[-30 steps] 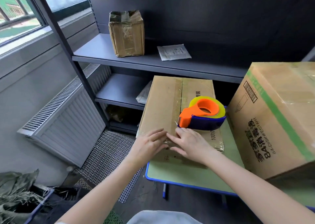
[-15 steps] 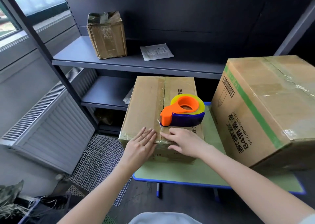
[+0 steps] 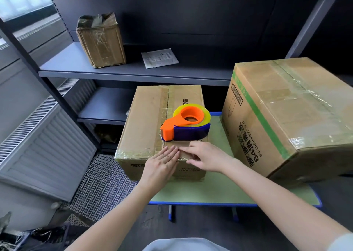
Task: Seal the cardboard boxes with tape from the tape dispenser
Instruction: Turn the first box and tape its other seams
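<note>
box: the small box (image 3: pixel 149 124) sits on the tabletop (image 3: pixel 219 193), tape dispenser (image 3: pixel 186 125) resting on top.
hands: left hand (image 3: pixel 162 165) and right hand (image 3: pixel 208 159) lie flat, fingers straight, pressing its near top edge — gripping nothing.
handling: cardboard likely light, stiff; take the dispenser by its body.
room: big box (image 3: pixel 286 117) close on the right, shelf (image 3: pixel 133 73) behind.
</note>
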`<state>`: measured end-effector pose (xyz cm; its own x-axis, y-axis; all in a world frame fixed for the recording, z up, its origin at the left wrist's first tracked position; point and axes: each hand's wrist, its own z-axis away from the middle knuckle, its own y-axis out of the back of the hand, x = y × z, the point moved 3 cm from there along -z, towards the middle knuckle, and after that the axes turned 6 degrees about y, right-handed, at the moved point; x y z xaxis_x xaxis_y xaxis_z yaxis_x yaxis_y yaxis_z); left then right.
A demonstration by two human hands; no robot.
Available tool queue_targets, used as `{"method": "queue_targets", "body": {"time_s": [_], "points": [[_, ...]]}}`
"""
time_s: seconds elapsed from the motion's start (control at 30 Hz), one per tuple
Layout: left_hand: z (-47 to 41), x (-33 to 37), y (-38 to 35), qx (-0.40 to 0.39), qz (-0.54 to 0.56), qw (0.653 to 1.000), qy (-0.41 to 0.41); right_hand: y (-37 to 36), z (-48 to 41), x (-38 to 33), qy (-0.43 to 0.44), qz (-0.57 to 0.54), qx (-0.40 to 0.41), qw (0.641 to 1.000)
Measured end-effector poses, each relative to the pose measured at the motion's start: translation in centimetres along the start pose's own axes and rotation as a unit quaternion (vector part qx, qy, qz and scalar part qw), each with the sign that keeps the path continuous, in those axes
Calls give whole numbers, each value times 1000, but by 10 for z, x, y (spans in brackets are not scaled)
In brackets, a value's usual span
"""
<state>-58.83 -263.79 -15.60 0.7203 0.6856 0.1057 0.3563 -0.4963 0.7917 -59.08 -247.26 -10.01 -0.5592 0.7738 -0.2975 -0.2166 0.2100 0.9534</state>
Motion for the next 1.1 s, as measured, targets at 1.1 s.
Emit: {"method": "queue_targets", "body": {"time_s": [1.1], "points": [[-31, 65, -31, -12, 26, 1000, 7, 11, 39, 39, -57, 31, -18, 998]]}}
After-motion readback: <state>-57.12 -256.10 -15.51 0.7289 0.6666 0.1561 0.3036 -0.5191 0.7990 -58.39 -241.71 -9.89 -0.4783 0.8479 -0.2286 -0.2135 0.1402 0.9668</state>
